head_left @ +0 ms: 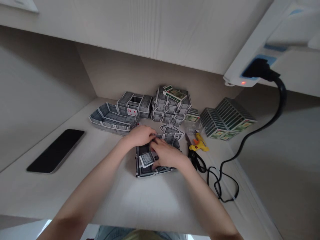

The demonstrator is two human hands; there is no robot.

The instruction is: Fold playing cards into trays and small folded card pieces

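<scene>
While the right hand [165,154] reached inside, an open card box [143,150] sat mid-desk.

Probably light, stiff yet easily creased, the box called for a gentle hold at opposite walls. The right fingers bent beside a tilted card [147,160] (whether pinched, I could not tell). The left hand [143,135] curled at the far rim, its grip unclear. Beyond lay loose cards [172,130], then stacked boxes [162,106].

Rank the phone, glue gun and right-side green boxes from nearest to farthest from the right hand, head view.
From the right hand:
1. Glue gun, just right.
2. Green boxes, farther right and back.
3. Phone, far left.
</scene>
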